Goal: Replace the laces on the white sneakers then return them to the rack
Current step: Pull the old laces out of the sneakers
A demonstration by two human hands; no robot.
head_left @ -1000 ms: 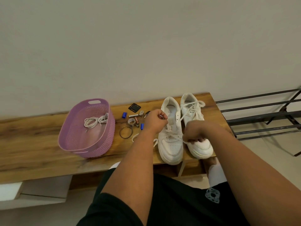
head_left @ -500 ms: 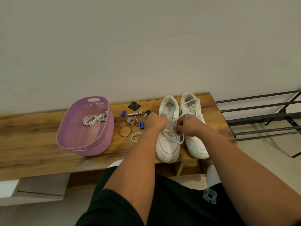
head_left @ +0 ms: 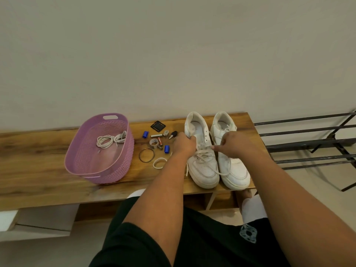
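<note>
Right at the near edge of the bench (head_left: 38, 170), just right of the middle of the frame, stand the two sneakers (head_left: 202, 166), side by side and touching, toes toward the person. The toes reach almost to the edge. The right shoe sits close to the bench's right end too. Past that end, at the right of the frame, is the dark rack (head_left: 308, 143), with floor under it.

The left hand (head_left: 183, 144) grips the left side of the left shoe near its opening, fingers curled over the rim. The right hand (head_left: 230, 144) pinches the lace (head_left: 204, 157) over the left shoe, fingers closed narrow on it. One loose end trails down over the toe.

Just left of the left hand lie small things close together: two blue caps (head_left: 166, 148), a battery (head_left: 156, 135), a black square (head_left: 158, 125), a metal ring (head_left: 146, 155) and a white band (head_left: 159, 162). They crowd the space beside that hand.

Farther left is the purple basket (head_left: 77, 157), with spare laces (head_left: 110, 140) coiled inside. Its near side is close to the bench edge. Left of the basket the wood runs on to the frame's edge.
</note>
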